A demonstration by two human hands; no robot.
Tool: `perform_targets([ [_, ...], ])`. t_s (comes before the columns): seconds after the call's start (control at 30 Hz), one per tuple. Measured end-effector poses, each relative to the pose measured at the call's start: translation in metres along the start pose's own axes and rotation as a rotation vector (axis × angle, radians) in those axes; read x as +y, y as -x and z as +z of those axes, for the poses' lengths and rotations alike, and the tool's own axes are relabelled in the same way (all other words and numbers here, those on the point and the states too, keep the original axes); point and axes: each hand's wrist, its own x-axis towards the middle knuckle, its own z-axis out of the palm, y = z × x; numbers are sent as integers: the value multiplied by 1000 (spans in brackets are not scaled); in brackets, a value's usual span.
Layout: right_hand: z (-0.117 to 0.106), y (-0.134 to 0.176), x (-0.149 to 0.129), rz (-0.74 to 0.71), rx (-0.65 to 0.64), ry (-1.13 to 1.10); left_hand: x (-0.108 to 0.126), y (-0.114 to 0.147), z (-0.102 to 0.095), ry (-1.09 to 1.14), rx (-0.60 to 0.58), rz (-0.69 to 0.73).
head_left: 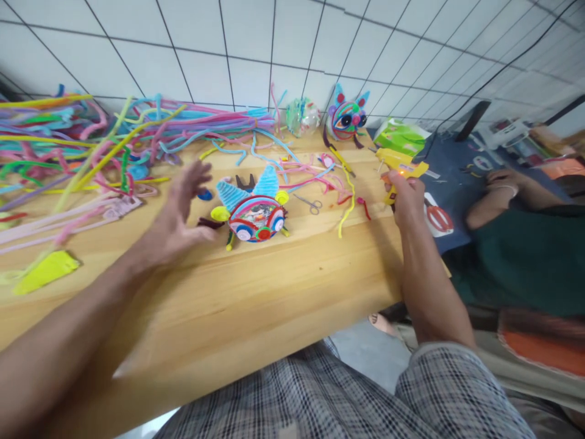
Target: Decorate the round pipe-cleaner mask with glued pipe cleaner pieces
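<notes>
Free tabletop (297,286), eared figure (256,213) beyond

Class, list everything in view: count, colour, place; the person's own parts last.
Eared figure: one, multicoloured, centre
Second eared figure: one, multicoloured, far edge
Ball: one, clear-green, beside it
Pipe cleaners: many, mixed, left and back
Scissors: one, grey, right of centre
Glue gun: one, yellow, right
Packet: one, green, far right
Felt-like piece: one, yellow, near left
Table: one, wood-coloured, foreground
Worktop: one, dark blue, right
Wall: one, white-tiled, behind
Co-worker: one, green top, far right
Left grip: one, bare, open, left
Right grip: one, bare, around glue gun
</notes>
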Motion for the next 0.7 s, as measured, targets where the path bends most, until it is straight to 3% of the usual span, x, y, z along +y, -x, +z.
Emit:
perform_targets([
  [0.07, -3, 6, -5, -24, -3, -17, 33, 4, -9, 30, 231, 80],
  [0.1, -4, 10, -7, -36, -3, -22, 54, 7, -7, 25, 395, 135],
  [0.13, -5, 15, -10, -46, -5, -27, 75, 12, 2, 42, 468, 153],
  [0.17, -5, 20, -14, -57, -6, -33, 95, 16, 17, 110, 436, 128],
  [0.23, -1, 33, -21, -77, -13, -46, 123, 19, 65, 338, 65, -86],
  [0.3, 5, 47, -30, -96, -17, -59, 133, 9, 128, 456, -308, -281],
  [0.37, 12, 63, -36, -117, -16, -63, 131, -15, 189, 413, -444, -425],
  [0.43, 16, 76, -40, -120, -36, -53, 127, -44, 233, 382, -437, -502],
  [0.5, 17, 87, -41, -105, -63, -35, 129, -67, 256, 527, -383, -420],
  [0.6, 13, 95, -40, -86, -39, -35, 138, -81, 265, 816, -319, -439],
  [0.7, 9, 99, -37, -100, -1, -54, 142, -82, 263, 1031, -206, -563],
])
